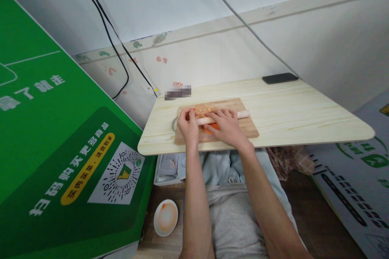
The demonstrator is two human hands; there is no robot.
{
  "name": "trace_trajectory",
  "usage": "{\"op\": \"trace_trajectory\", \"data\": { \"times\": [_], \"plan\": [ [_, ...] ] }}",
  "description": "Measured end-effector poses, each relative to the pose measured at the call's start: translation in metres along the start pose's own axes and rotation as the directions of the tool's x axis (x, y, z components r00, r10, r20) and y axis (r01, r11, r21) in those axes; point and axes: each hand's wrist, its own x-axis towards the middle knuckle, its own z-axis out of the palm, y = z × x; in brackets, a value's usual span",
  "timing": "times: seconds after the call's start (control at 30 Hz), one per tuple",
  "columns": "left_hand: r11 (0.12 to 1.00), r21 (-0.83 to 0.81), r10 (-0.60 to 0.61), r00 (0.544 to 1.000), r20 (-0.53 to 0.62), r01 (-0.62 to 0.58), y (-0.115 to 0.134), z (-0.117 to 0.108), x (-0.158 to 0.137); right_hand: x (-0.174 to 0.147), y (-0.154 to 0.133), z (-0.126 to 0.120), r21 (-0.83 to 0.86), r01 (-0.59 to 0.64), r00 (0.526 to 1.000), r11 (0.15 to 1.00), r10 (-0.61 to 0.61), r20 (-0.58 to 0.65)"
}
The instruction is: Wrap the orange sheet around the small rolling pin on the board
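Observation:
A long pale rod (pixel 243 114) lies crosswise over a wooden cutting board (pixel 249 129). My right hand (pixel 226 125) rests across its middle, thumb on the near side and fingers bent over the far side. At the rod's left end, my left hand (pixel 188 123) has thumb and fingers pinched together; what sits between them is hidden. Small orange bits (pixel 203 111) are spread on the board behind the rod. Below my right hand shows a larger bright orange piece (pixel 211 128), partly covered by the fingers.
The board lies on a light wood-grain table (pixel 310 117). A black phone (pixel 279 78) is at the back right; a pixelated dark object (pixel 178 93) is at the back left. Beneath stand a white bowl (pixel 165 217) and a white box (pixel 170 170). A green panel (pixel 45 137) flanks the left.

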Motion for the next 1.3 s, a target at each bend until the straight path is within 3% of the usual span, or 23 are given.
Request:
{"op": "trace_trajectory", "data": {
  "times": [1.3],
  "plan": [
    [1.000, 0.003, 0.006, 1.000, 0.003, -0.006, -0.0007, 0.0004, 0.0008, 0.0014, 0.0003, -0.0001, -0.020, -0.002, 1.000, 1.000, 0.002, 0.009]
  ]
}}
